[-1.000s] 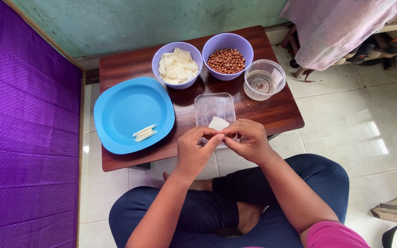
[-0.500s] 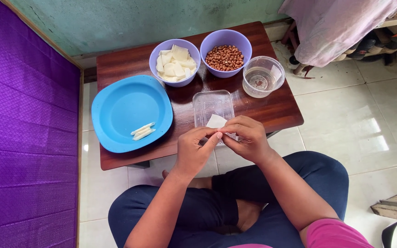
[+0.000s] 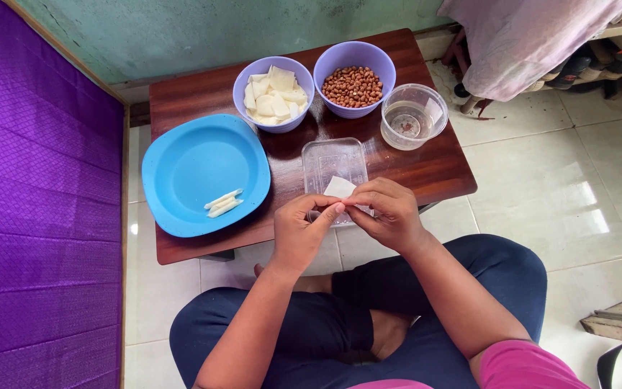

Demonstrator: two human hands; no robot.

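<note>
- Hands met over the near edge of a small dark-brown wooden table [image 3: 203, 97]: the left hand [image 3: 298, 229] and the right hand [image 3: 389, 209] were pressed together, fingertips pinched on a thin white square wrapper sheet [image 3: 339, 188].
- The wrapper sheet rose from between the fingers, just above a clear rectangular plastic tray [image 3: 335, 161] lying on the table in front of the hands.
- A round blue plastic plate [image 3: 196, 162] sat to the left, with two pale rolled sticks [image 3: 222, 203] lying side by side near its lower rim.
- At the far side stood a lavender plastic bowl of white wrapper pieces [image 3: 273, 94] and, just beside it, a lavender plastic bowl of brown peanuts [image 3: 354, 78].
- A clear round plastic cup holding a little water [image 3: 413, 116] stood to the right of the peanuts.
- The person sat cross-legged on a pale tiled floor [image 3: 577, 194], beside a purple quilted cloth [image 3: 37, 216].
</note>
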